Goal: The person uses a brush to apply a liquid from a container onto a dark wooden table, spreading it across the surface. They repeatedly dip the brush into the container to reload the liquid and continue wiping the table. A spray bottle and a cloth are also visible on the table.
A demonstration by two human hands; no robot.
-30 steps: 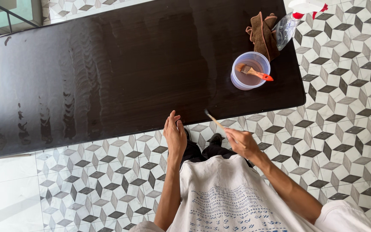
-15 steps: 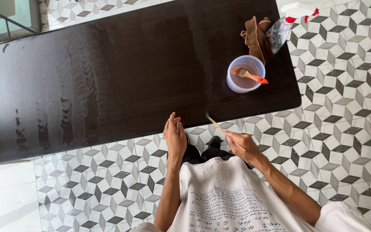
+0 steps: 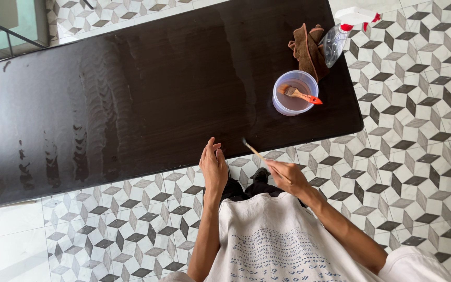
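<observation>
Thin brush (image 3: 253,150): a slim stick with a pale wooden handle and a small dark tip, held in the right hand (image 3: 286,177), whose fingers are pinched shut around the lower end of the handle. The tip points up and to the left and sits right at the near edge of the table (image 3: 131,94), at or just over the rim; whether it touches the wood cannot be told.

From the head camera, the left hand (image 3: 213,167) holds nothing. Its fingers are straight and close together, and the fingertips rest against the same near edge of the table, just left of the brush tip. The two hands are near each other but apart.

The table is long, dark brown and glossy, with streaky reflections across its top. Toward its right end stands a round clear plastic tub (image 3: 294,93) holding brownish liquid, and a wider paintbrush (image 3: 299,94) with an orange handle lies across it, bristles in the liquid. Just behind the tub lies a crumpled brown cloth (image 3: 306,48), and beside that a clear spray bottle (image 3: 340,32) with a white and red head lies at the table's far right corner.

Below, the floor (image 3: 418,130) is tiled in a grey and white cube pattern. The person wears a white printed shirt (image 3: 272,240) and dark trousers.
</observation>
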